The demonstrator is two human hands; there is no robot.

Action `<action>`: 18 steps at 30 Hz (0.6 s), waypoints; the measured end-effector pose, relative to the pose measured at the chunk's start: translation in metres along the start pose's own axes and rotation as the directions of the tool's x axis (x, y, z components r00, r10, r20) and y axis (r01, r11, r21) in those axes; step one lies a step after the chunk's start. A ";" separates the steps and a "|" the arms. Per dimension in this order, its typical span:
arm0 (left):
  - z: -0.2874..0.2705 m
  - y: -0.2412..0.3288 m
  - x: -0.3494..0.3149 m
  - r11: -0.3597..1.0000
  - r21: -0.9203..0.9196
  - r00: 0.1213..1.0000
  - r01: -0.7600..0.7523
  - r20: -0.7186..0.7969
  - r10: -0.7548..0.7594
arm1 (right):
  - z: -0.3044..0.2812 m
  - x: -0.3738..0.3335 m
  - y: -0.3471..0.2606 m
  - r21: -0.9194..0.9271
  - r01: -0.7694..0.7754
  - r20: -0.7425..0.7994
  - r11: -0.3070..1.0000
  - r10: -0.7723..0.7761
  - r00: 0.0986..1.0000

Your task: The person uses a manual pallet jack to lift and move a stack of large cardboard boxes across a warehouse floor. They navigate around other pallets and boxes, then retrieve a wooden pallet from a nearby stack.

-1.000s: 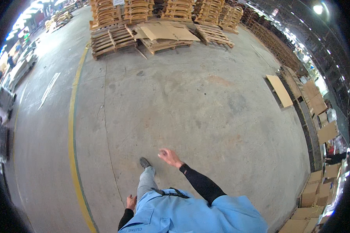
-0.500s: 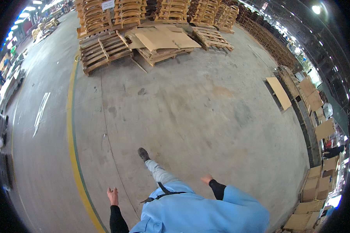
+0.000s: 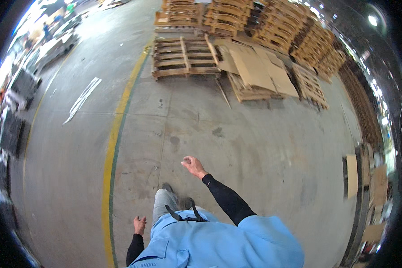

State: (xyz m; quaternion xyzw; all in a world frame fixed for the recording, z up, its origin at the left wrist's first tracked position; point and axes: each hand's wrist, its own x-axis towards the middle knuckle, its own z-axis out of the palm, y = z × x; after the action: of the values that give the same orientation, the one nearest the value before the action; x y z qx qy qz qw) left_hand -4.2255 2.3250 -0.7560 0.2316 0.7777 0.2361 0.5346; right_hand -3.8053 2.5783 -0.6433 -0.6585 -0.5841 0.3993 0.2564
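My left hand (image 3: 140, 225) hangs low beside my left hip, fingers loosely bent and apart, with nothing in it. Farther forward, my right hand (image 3: 194, 166) is held out over the concrete floor (image 3: 254, 165), its arm stretched ahead in a black sleeve (image 3: 228, 198). Its fingers curl loosely, leaving a gap to the thumb, and I see no object in them. Neither hand touches anything. Below them show my grey trouser leg (image 3: 162, 203), a dark shoe (image 3: 169, 187) and a blue shirt (image 3: 223, 243) with a black strap (image 3: 187, 218).
Wooden pallets (image 3: 185, 56) and flattened cardboard (image 3: 254, 69) lie ahead, before stacked curved wooden parts (image 3: 279, 24). A yellow floor line (image 3: 114, 147) runs along my left. White strips (image 3: 82, 100) lie beyond it. At right, a cardboard sheet (image 3: 352, 176) rests by more cardboard (image 3: 379, 185).
My right hand has swung forward and to the left, its arm now stretched out. The view has turned left, so the pallets and yellow line sit farther right. The forward leg has changed position.
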 end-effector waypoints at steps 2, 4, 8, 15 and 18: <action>0.005 0.027 0.040 0.999 -0.013 0.999 0.034 -0.035 -0.034 | 0.002 0.058 -0.020 0.102 0.043 0.024 0.994 -0.045 0.999; 0.015 0.056 0.083 0.998 -0.010 0.998 0.061 0.015 -0.060 | 0.011 0.103 -0.011 0.046 0.051 0.034 0.998 -0.052 0.998; 0.016 0.136 0.181 0.994 -0.026 0.992 0.108 0.070 -0.106 | 0.023 0.147 0.052 -0.174 -0.279 0.128 0.944 0.303 0.944; -0.020 0.334 0.359 0.951 0.233 0.975 -0.201 -0.047 0.217 | -0.012 0.204 0.072 -0.401 -0.505 0.168 0.764 0.603 0.780; -0.044 0.437 0.430 0.952 0.214 0.966 -0.220 -0.090 0.244 | -0.007 0.299 0.045 -0.323 -0.506 0.187 0.800 0.577 0.795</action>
State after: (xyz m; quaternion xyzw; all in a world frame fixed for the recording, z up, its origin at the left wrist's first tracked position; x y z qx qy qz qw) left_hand -4.3582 2.9245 -0.7835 0.3606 0.7945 0.2302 0.4310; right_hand -3.7747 2.8623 -0.7429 -0.7640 -0.4455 0.4650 -0.0410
